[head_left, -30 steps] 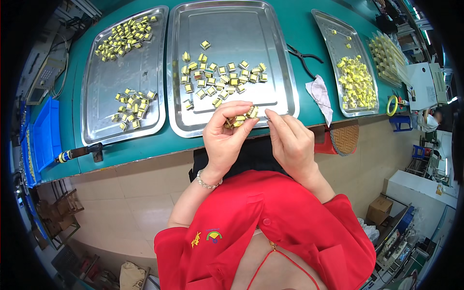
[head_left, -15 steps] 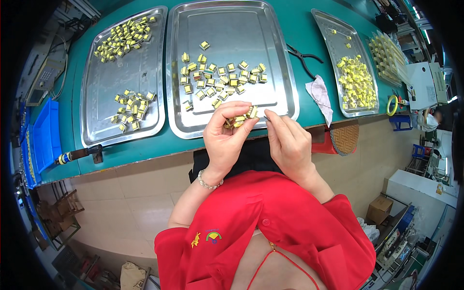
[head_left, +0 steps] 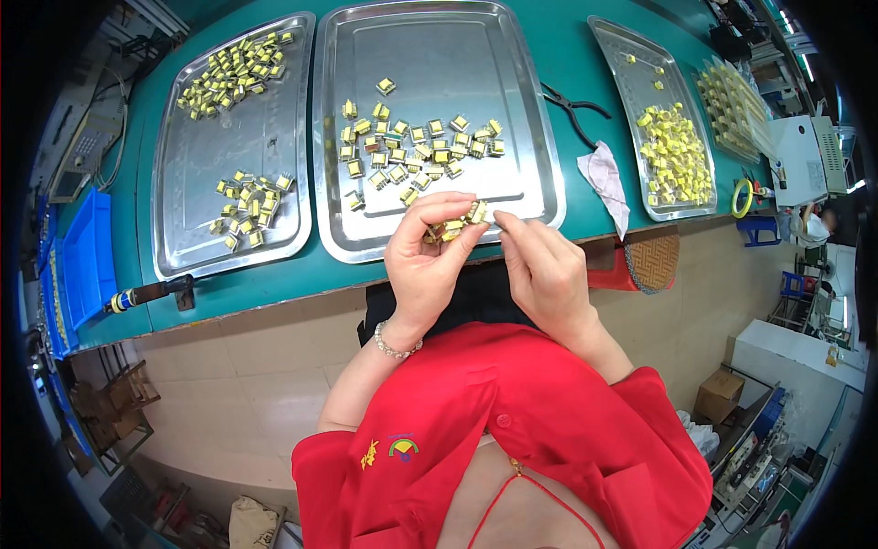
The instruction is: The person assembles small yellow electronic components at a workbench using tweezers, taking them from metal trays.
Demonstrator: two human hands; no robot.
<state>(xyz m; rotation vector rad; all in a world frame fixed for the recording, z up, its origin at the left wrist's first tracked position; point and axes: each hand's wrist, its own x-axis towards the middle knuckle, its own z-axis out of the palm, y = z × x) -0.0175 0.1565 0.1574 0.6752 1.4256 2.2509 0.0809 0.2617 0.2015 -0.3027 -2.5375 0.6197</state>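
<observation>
Above the near edge of the middle metal tray (head_left: 439, 27), my left hand (head_left: 423, 265) is closed around several small transformers (head_left: 452, 227) with yellow-wrapped middles. One of them sticks out between the thumb and index finger. My right hand (head_left: 551, 274) is pinched just to its right, with the fingertips close to that transformer. Whatever is in this pinch is too small or hidden to make out. More yellow transformers (head_left: 419, 134) lie scattered on the middle tray, just beyond my left hand.
The left tray (head_left: 169, 197) holds two groups of yellow transformers. Black-handled pliers (head_left: 573, 108) and a crumpled cloth (head_left: 604, 188) lie between the middle tray and the right tray (head_left: 631, 137), which holds yellow pieces. A blue bin (head_left: 90, 252) stands far left.
My right hand has shifted slightly left, its fingertips now nearer the transformer in my left hand. My left hand has stayed almost still.
</observation>
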